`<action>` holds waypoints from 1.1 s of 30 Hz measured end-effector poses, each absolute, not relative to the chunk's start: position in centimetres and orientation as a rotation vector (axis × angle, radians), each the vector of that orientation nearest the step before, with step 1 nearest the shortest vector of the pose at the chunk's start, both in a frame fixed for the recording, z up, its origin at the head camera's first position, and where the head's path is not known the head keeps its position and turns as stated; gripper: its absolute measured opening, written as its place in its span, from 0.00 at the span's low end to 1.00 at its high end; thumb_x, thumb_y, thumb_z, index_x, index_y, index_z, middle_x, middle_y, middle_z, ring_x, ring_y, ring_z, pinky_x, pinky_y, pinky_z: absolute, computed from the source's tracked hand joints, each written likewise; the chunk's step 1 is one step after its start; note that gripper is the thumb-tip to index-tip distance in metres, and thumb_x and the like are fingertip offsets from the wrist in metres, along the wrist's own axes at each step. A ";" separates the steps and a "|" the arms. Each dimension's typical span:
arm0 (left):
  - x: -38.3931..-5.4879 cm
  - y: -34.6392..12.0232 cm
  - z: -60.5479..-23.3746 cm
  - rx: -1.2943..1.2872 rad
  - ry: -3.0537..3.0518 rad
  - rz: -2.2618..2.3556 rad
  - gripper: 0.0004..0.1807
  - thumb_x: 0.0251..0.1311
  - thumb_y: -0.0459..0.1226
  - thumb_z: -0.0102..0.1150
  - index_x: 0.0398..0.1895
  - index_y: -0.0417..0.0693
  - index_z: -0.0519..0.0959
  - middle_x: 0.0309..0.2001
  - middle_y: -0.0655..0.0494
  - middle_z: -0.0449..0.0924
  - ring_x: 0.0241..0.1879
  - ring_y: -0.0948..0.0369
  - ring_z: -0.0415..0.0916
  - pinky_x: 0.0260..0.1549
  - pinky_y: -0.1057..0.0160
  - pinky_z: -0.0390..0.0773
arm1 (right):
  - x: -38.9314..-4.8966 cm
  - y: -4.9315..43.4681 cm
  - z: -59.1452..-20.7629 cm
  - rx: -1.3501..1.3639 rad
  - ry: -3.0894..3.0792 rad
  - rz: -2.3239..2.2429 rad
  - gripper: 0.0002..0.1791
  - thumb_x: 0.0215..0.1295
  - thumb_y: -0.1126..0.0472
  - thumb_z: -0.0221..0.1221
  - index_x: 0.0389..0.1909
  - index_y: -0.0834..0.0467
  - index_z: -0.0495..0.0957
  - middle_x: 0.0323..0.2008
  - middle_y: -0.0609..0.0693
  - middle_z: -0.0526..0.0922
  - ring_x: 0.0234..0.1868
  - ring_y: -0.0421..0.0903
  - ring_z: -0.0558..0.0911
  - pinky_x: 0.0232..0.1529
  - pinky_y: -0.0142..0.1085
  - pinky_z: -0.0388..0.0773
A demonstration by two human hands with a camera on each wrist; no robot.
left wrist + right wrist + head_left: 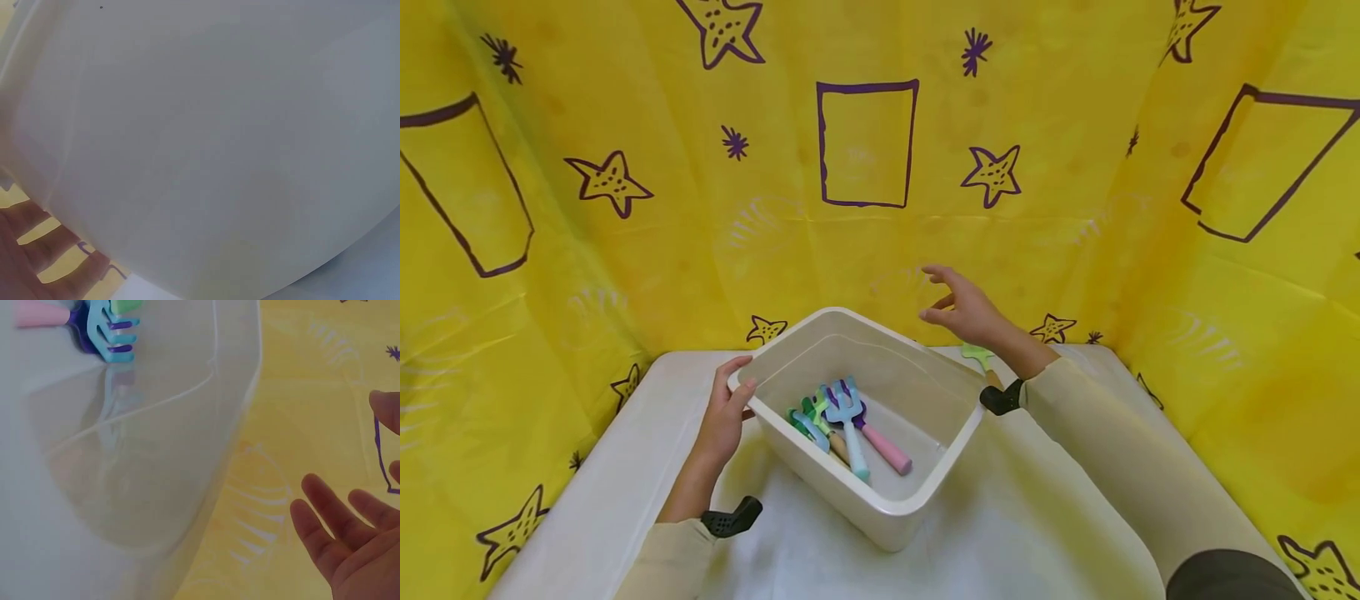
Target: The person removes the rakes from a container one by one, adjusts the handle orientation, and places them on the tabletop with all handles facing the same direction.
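A cream plastic bin (880,521) stands at an angle on the table. My left hand (724,417) grips its rim at the left corner, thumb over the edge; in the left wrist view the bin's wall (219,125) fills most of the picture beside the fingers. Inside lie small garden tools: a light blue hand fork (846,408), a purple-headed one with a pink handle (887,450), and green pieces (805,421) partly covered. Above the bin's back right side, my right hand (962,308) is in the air, fingers loosely spread, holding nothing.
A light green tool (977,354) lies on the white tabletop (1045,508) behind the bin's right side, partly hidden by the right forearm. Yellow sheets (865,267) with purple stars and frames enclose the table at the back and both sides.
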State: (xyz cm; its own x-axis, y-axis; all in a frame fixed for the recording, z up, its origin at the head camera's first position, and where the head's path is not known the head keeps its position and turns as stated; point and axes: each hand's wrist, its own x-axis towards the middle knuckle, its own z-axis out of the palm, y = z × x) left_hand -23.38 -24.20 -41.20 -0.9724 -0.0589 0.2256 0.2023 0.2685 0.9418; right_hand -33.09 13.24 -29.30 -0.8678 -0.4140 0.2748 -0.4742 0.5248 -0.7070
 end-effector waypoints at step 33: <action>-23.5 -24.2 -41.3 -0.091 -2.323 -1.808 0.29 0.73 0.48 0.42 0.74 0.60 0.50 0.74 0.52 0.49 0.65 0.44 0.60 0.57 0.39 0.65 | -32.7 9.3 -28.2 0.951 -2.795 1.307 0.41 0.65 0.54 0.62 0.75 0.45 0.52 0.69 0.58 0.61 0.54 0.56 0.79 0.48 0.47 0.78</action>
